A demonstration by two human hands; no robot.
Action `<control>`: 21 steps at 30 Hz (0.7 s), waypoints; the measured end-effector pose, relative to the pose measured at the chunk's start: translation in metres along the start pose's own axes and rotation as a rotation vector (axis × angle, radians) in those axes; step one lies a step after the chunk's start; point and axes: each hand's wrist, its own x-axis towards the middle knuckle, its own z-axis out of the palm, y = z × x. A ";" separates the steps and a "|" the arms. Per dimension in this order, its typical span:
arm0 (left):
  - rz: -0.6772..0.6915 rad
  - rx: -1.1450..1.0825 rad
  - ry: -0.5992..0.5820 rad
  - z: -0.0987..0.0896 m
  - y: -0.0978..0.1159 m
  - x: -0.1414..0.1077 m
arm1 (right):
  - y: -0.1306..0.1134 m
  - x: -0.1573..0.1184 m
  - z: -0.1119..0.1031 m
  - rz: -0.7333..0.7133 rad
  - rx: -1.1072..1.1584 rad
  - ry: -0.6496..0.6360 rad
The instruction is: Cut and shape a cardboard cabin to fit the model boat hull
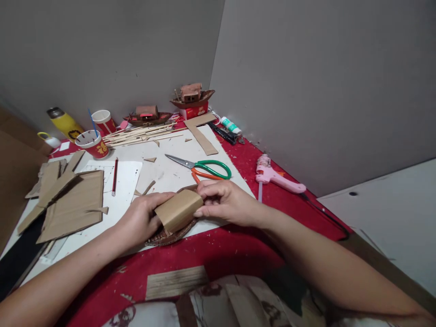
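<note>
Curved cardboard piece (180, 210) over the brown boat hull (172, 238), near side of the table (238, 247), between both hands. Right hand (226, 202): grip closed, thumb and fingers pinching the piece's right end. Left hand (145, 212) at its left end; fingers partly hidden, cannot tell how closed that grip is. Scissors (214, 167) just beyond; pink glue gun (281, 178) off right.
</note>
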 end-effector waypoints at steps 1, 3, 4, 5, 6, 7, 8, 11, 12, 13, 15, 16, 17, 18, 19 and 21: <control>0.008 0.007 0.004 0.001 -0.001 0.000 | 0.001 0.000 -0.001 -0.021 -0.033 -0.022; 0.012 0.010 0.014 0.002 -0.004 0.000 | 0.004 0.000 -0.003 -0.083 -0.098 -0.043; 0.005 0.002 0.016 0.003 -0.005 0.000 | 0.006 0.000 -0.004 -0.116 -0.125 -0.045; -0.006 -0.007 0.016 0.003 -0.006 0.000 | 0.008 0.001 -0.005 -0.143 -0.144 -0.048; -0.015 -0.017 0.014 0.003 -0.006 0.000 | 0.010 0.002 -0.006 -0.160 -0.156 -0.055; -0.019 -0.022 0.012 0.003 -0.005 0.001 | 0.011 0.002 -0.007 -0.169 -0.163 -0.068; -0.021 -0.024 0.007 0.003 -0.005 0.001 | 0.011 0.002 -0.008 -0.171 -0.167 -0.088; -0.039 -0.040 -0.015 0.000 0.000 0.001 | 0.009 0.002 -0.011 -0.145 -0.158 -0.155; -0.058 -0.059 -0.024 0.000 0.002 0.001 | 0.008 0.001 -0.012 -0.134 -0.155 -0.168; -0.080 -0.086 -0.029 -0.001 0.003 0.001 | 0.007 0.001 -0.013 -0.127 -0.155 -0.174; -0.120 -0.151 -0.032 0.000 0.005 0.001 | 0.005 0.000 -0.014 -0.116 -0.164 -0.173; -0.133 -0.179 -0.031 0.000 0.005 0.001 | 0.005 0.000 -0.014 -0.114 -0.171 -0.170; -0.141 -0.199 -0.027 0.001 0.005 0.001 | 0.005 -0.001 -0.013 -0.113 -0.181 -0.168; -0.147 -0.213 -0.022 0.002 0.005 0.001 | 0.005 -0.001 -0.013 -0.114 -0.193 -0.167; -0.149 -0.219 -0.020 0.003 0.004 0.001 | 0.005 -0.002 -0.012 -0.116 -0.204 -0.170; -0.143 -0.226 -0.020 0.004 0.003 0.001 | 0.005 -0.003 -0.011 -0.119 -0.226 -0.178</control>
